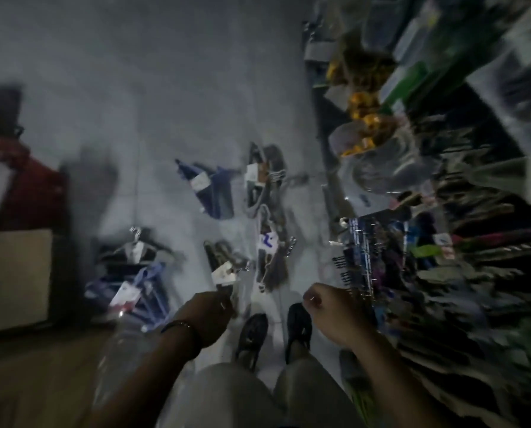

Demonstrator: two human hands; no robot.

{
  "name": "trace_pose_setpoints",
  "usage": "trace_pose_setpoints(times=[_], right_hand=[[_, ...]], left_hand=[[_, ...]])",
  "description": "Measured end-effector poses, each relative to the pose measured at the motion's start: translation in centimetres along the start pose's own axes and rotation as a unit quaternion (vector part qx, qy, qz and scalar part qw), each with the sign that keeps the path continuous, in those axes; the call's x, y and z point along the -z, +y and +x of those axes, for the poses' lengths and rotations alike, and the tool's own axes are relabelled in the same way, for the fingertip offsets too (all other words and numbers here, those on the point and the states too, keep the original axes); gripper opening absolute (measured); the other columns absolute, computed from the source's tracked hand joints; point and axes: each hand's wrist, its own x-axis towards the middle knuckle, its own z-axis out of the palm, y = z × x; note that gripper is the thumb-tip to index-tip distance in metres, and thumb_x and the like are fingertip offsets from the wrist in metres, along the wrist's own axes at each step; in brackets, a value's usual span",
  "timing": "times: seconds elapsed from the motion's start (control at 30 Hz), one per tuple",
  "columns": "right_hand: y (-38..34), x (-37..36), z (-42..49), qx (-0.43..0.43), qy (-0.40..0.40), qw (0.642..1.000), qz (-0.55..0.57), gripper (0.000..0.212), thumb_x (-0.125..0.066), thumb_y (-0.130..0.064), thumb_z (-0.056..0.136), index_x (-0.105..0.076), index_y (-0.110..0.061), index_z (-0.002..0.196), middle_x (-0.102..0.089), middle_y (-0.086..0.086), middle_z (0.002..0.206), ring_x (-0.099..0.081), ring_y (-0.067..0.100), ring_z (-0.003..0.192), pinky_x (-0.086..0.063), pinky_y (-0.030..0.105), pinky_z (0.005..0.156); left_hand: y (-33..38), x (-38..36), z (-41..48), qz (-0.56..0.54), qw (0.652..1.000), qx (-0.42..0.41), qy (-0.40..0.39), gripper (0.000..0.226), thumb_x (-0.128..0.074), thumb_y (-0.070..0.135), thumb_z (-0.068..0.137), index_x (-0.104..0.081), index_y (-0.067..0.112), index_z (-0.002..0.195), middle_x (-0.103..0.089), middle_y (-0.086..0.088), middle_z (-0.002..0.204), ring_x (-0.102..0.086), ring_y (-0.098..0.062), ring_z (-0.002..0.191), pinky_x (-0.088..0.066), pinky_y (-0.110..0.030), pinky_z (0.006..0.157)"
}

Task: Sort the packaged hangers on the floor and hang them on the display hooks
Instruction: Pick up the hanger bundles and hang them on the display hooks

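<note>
Head view: above packaged hangers (pixel 215 193) strewn on the floor (pixel 165 88), your left hand (pixel 210 316) grips one labelled hanger pack (pixel 224 273); your right hand (pixel 329 307), fingers curled, holds nothing beside the display hooks (pixel 360 251).

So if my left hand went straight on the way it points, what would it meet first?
Probably the dark hanger pack with the white label, lying just ahead of your left hand; blur hides whether they touch.
</note>
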Motion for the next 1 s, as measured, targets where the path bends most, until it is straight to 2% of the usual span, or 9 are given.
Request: trace_pose_setpoints(times=[0.2, 0.3, 0.47, 0.53, 0.6, 0.7, 0.83, 0.93, 1.0], right_hand=[[2.2, -2.6, 10.4, -0.015, -0.092, 0.995, -0.022, 0.013, -0.06, -0.037, 0.1, -0.064, -0.026, 0.095, -0.069, -0.003, 0.1, -0.065, 0.013, 0.087, -0.049, 0.028, 0.067], [3.6, -4.9, 16.2, -0.038, -0.108, 0.993, -0.022, 0.015, -0.06, -0.036, 0.099, -0.066, -0.023, 0.094, -0.07, 0.0, 0.101, -0.066, 0.018, 0.092, -0.056, 0.033, 0.079], [8.7, -11.4, 27.1, -0.104, -0.142, 0.984, -0.019, 0.02, -0.06, -0.032, 0.097, -0.069, -0.014, 0.1, -0.069, 0.003, 0.103, -0.065, 0.022, 0.095, -0.054, 0.033, 0.082], [11.4, -15.0, 31.9, -0.137, -0.146, 0.98, 0.004, 0.023, -0.06, -0.031, 0.097, -0.069, -0.01, 0.096, -0.072, 0.008, 0.097, -0.068, 0.025, 0.091, -0.053, 0.032, 0.077], [13.9, -18.7, 37.0, -0.171, -0.148, 0.973, 0.041, 0.029, -0.06, -0.037, 0.095, -0.068, -0.01, 0.093, -0.074, 0.011, 0.092, -0.07, 0.028, 0.084, -0.059, 0.036, 0.076], [15.8, -23.3, 44.1, -0.211, -0.105, 0.964, 0.119, 0.049, -0.065, -0.052, 0.086, -0.063, -0.014, 0.116, -0.072, 0.011, 0.1, -0.068, 0.023, 0.077, -0.058, 0.031, 0.06], [16.0, -28.1, 51.5, -0.215, -0.058, 0.955, 0.194, 0.047, -0.064, -0.055, 0.094, -0.063, -0.02, 0.127, -0.068, 0.001, 0.108, -0.063, 0.012, 0.083, -0.047, 0.025, 0.063], [16.4, -31.7, 54.6, -0.219, -0.022, 0.953, 0.209, 0.044, -0.065, -0.045, 0.096, -0.065, -0.02, 0.132, -0.072, 0.002, 0.119, -0.07, 0.023, 0.098, -0.057, 0.032, 0.085], [16.6, -33.1, 55.4, -0.229, 0.022, 0.952, 0.202, 0.045, -0.065, -0.038, 0.098, -0.062, -0.021, 0.139, -0.07, 0.004, 0.129, -0.069, 0.031, 0.11, -0.054, 0.032, 0.089]], left_hand=[[-1.1, -5.2, 3.7, -0.083, 0.991, 0.1, 0.005, 0.02, -0.054, 0.037, 0.102, -0.069, 0.028, 0.112, -0.074, 0.004, 0.111, -0.068, -0.019, 0.101, -0.051, -0.027, 0.082], [-2.3, -8.7, 7.4, -0.138, 0.982, 0.128, -0.013, 0.019, -0.056, 0.034, 0.102, -0.07, 0.027, 0.111, -0.075, 0.003, 0.108, -0.067, -0.016, 0.097, -0.049, -0.023, 0.078], [-4.7, -15.2, 18.5, -0.197, 0.968, 0.15, -0.043, 0.022, -0.054, 0.032, 0.104, -0.065, 0.024, 0.121, -0.071, 0.001, 0.116, -0.059, -0.009, 0.087, -0.037, -0.007, 0.059], [-6.0, -18.2, 25.0, -0.195, 0.968, 0.144, -0.06, 0.022, -0.052, 0.03, 0.105, -0.058, 0.022, 0.125, -0.069, -0.002, 0.118, -0.061, -0.012, 0.089, -0.045, -0.013, 0.065], [-7.4, -21.4, 31.8, -0.2, 0.966, 0.145, -0.08, 0.031, -0.056, 0.029, 0.102, -0.056, 0.021, 0.132, -0.066, -0.004, 0.129, -0.065, -0.02, 0.107, -0.056, -0.028, 0.087], [-9.1, -25.7, 41.5, -0.235, 0.957, 0.158, -0.058, 0.051, -0.062, 0.033, 0.1, -0.047, 0.02, 0.147, -0.059, -0.006, 0.142, -0.057, -0.026, 0.128, -0.047, -0.035, 0.107], [-9.5, -29.8, 50.9, -0.318, 0.934, 0.163, -0.017, 0.06, -0.062, 0.044, 0.097, -0.043, 0.023, 0.15, -0.059, -0.007, 0.139, -0.058, -0.03, 0.126, -0.048, -0.037, 0.1], [-10.2, -33.0, 54.8, -0.35, 0.924, 0.154, -0.028, 0.054, -0.064, 0.047, 0.092, -0.048, 0.033, 0.141, -0.064, 0.001, 0.123, -0.065, -0.029, 0.114, -0.056, -0.046, 0.097], [-10.4, -34.7, 55.8, -0.358, 0.922, 0.145, -0.004, 0.054, -0.069, 0.043, 0.086, -0.05, 0.034, 0.136, -0.066, 0.005, 0.118, -0.065, -0.024, 0.107, -0.055, -0.041, 0.093]])
